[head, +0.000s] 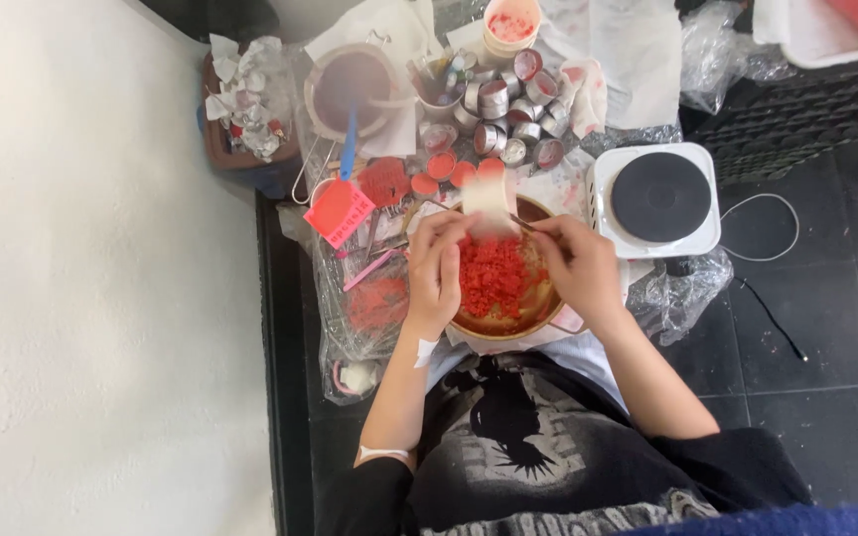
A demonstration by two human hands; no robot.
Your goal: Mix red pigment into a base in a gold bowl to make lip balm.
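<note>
A round brown pot [538, 308] sits in front of me, filled with crumbly red wax pieces [494, 276]. My left hand [436, 270] grips a pale cup [490, 199] tipped over the pot's far rim. My right hand [576, 266] holds a thin metal tool [520, 221] whose tip reaches toward the cup's mouth. Both hands hover just above the red pieces.
A white single-burner hot plate [655, 199] stands right of the pot, its cord on the black tiled floor. Several small metal tealight cups [508, 109] lie behind. A glass measuring jug [350, 89], a red scraper [338, 210] and a plastic sheet [369, 318] lie left. A white wall [101, 298] runs alongside.
</note>
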